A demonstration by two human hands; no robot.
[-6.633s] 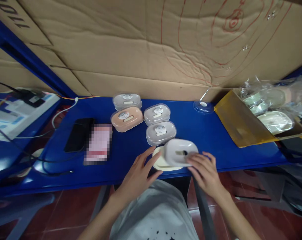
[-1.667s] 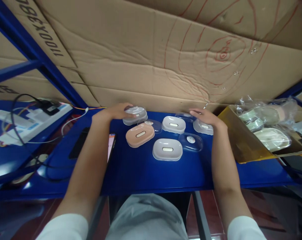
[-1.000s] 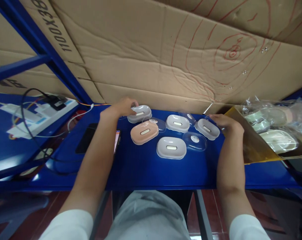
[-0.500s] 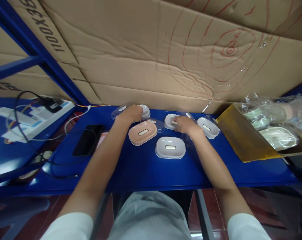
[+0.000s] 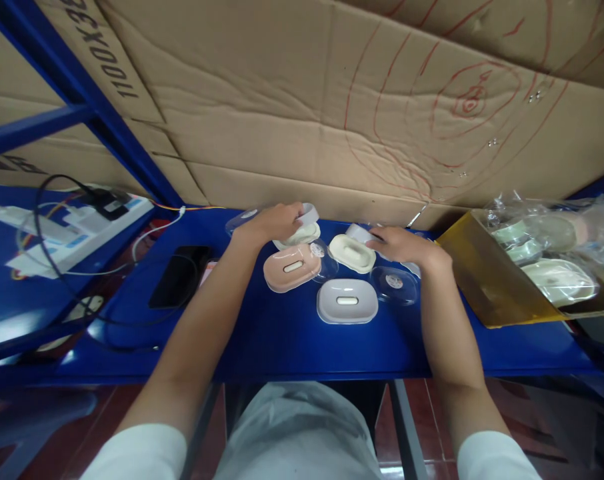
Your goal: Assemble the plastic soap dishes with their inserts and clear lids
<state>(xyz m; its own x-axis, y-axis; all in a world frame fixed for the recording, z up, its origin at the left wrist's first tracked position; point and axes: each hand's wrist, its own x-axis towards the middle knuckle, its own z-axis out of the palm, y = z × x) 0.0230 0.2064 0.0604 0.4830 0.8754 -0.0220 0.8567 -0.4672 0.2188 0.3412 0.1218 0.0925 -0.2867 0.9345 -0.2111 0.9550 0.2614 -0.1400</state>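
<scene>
My left hand (image 5: 277, 221) is closed on a tilted white soap dish tray (image 5: 309, 214), raised over a cream soap dish base (image 5: 306, 235). Mirroring it, my right hand (image 5: 399, 245) grips another white tray (image 5: 359, 233), tipped up behind a second cream base (image 5: 352, 255) that has a raised oval in its middle. A peach soap dish (image 5: 278, 267) with a slot lies in front of my left hand. Nearest me is a whole white soap dish (image 5: 328, 308). A further white dish is mostly hidden behind my right hand.
Clear lids with round stickers lie about, one lid (image 5: 395, 288) right of the front dish. An open cardboard box (image 5: 475, 283) of bagged parts stands at right. A black phone (image 5: 169, 287), cables and a power strip (image 5: 102, 233) are at left. A cardboard sheet (image 5: 262, 120) backs the table.
Both white trays have come up and tilted off their places, so the cream bases now show beneath. My right wrist has shifted right, uncovering a clear lid. The view has shifted slightly.
</scene>
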